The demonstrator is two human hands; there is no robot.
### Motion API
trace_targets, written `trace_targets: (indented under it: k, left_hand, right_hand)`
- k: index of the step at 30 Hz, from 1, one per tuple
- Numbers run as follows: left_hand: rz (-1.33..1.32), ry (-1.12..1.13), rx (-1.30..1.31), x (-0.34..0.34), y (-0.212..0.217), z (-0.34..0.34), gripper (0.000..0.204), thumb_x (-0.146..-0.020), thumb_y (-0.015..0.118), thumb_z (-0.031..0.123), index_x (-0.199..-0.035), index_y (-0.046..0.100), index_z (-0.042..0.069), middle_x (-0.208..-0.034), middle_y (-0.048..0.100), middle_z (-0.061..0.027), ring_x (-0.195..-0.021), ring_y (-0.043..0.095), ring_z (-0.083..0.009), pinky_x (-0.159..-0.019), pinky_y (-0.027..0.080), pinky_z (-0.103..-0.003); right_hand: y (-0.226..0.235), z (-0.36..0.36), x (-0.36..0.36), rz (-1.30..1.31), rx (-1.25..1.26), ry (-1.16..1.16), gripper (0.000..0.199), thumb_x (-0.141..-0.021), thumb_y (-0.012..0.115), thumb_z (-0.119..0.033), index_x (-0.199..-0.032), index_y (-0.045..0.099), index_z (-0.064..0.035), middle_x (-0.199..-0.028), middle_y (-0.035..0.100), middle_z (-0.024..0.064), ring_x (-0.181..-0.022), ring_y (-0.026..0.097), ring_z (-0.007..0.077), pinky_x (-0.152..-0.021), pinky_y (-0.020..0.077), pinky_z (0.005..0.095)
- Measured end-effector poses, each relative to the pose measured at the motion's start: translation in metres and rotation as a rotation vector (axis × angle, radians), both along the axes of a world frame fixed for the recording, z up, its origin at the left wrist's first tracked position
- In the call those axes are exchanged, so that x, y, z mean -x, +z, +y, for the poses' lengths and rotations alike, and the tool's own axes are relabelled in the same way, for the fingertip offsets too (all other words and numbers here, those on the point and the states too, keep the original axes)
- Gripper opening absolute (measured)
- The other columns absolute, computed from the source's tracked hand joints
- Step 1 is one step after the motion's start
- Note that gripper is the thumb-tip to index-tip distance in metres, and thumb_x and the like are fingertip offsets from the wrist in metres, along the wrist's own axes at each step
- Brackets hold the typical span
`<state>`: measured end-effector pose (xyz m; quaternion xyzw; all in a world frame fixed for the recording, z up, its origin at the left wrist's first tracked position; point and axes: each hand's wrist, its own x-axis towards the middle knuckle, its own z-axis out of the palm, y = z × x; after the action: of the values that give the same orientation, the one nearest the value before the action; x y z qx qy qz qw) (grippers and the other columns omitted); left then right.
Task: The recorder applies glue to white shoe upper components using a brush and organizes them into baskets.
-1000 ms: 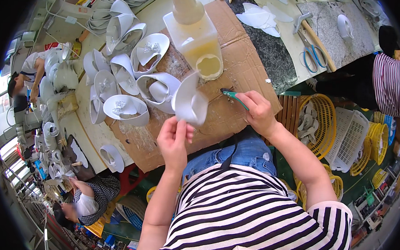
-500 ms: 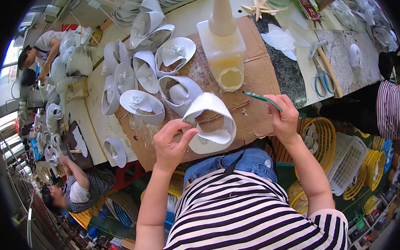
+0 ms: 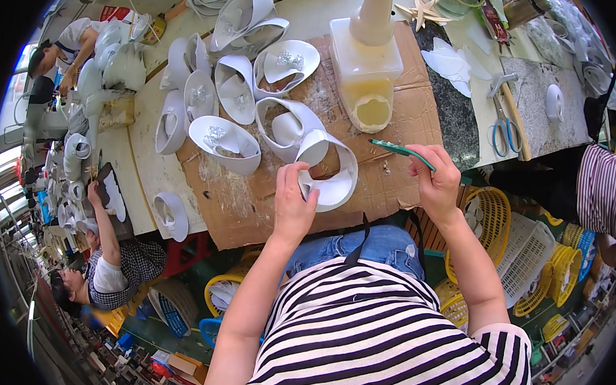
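Note:
My left hand (image 3: 295,204) pinches the edge of a white shoe upper (image 3: 347,181), a looped piece like a slipper strap, low over the cardboard. Its far side meets or overlaps another white upper (image 3: 276,131) behind it. In my right hand (image 3: 437,177) is a slim green brush (image 3: 394,148), held like a pen with its tip pointing left. That tip is just below the cut opening of a translucent glue bottle (image 3: 362,63), which contains yellowish liquid. Several more white uppers (image 3: 225,145), some with silvery sparkling decorations, are grouped at the left.
Brown cardboard (image 3: 413,107) covers the table before me. Blue-handled scissors (image 3: 506,135) and a hammer (image 3: 513,112) lie at the right. Yellow baskets (image 3: 493,223) stand below the table on the right. Co-workers are at the left (image 3: 126,267) and right (image 3: 607,182).
The upper in my left hand has moved down toward the cardboard and tilted, now against the one behind. My right hand keeps the brush near the bottle. The view has shifted slightly.

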<state>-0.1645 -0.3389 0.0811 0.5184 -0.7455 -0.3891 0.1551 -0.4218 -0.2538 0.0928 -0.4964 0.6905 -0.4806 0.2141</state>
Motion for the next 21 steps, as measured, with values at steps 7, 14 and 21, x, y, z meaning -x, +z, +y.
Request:
trace_targets:
  k: [7,14,21]
  left_hand:
    - [0.04,-0.136,0.121,0.017,0.042,0.002,0.058,-0.07,0.056,-0.013,-0.126,0.045,0.001,-0.118,0.048,-0.0198,-0.112,0.05,-0.039,-0.097,0.041,-0.042]
    - [-0.004,-0.213,0.088,0.032,0.017,-0.003,0.063,-0.07,0.051,-0.017,-0.13,0.044,0.001,-0.12,0.045,-0.022,-0.109,0.051,-0.0422,-0.093,0.044,-0.045]
    - [-0.015,-0.268,0.088,0.034,-0.001,0.007,0.066,-0.069,0.05,-0.017,-0.133,0.041,0.0,-0.123,0.043,-0.0236,-0.112,0.05,-0.0438,-0.095,0.043,-0.046]
  right_hand:
    - [0.006,-0.034,0.011,0.066,0.025,-0.095,0.024,-0.085,0.059,0.008,-0.103,0.068,-0.0043,-0.079,0.059,0.0077,-0.063,0.06,0.015,-0.056,0.0469,0.0284]
    - [-0.014,-0.05,0.02,0.0,0.125,-0.097,0.015,-0.092,0.059,0.001,-0.104,0.067,-0.0016,-0.084,0.061,0.0043,-0.065,0.058,0.0102,-0.056,0.0463,0.024]
    - [0.003,-0.004,0.036,-0.718,-0.116,-0.275,0.012,-0.095,0.061,-0.011,-0.095,0.066,0.0005,-0.071,0.062,0.002,-0.057,0.056,0.0068,-0.05,0.0463,0.0218]
